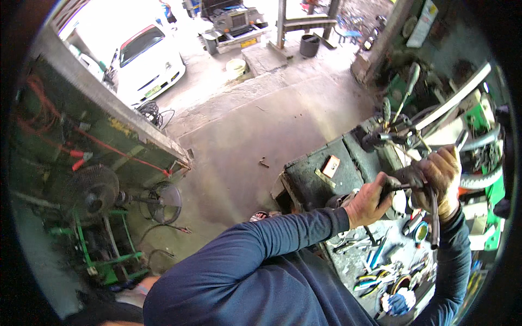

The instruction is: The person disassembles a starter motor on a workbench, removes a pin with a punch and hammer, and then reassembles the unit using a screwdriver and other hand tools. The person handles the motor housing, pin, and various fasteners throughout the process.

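Observation:
My left hand [371,202] is closed around the dark handle of a tool with a thin metal shaft [401,187]; the shaft points toward my right hand. I cannot tell the tool's exact kind. My right hand [441,176] grips a dark metal bar [435,223], which hangs down past the wrist. Between the hands is a dark lump [410,175], partly covered by the fingers. Both hands are above the workbench [348,259]. Several pliers [368,281] and other hand tools lie below them, beside a crumpled white-and-blue rag [398,300].
A small red-orange box [330,166] sits on the dark bench top [310,169]. Green machinery and hoses crowd the right side. At left stand a fan [91,190] and a green metal frame [106,247]. Beyond the concrete floor [234,168] a white car [149,62] is parked.

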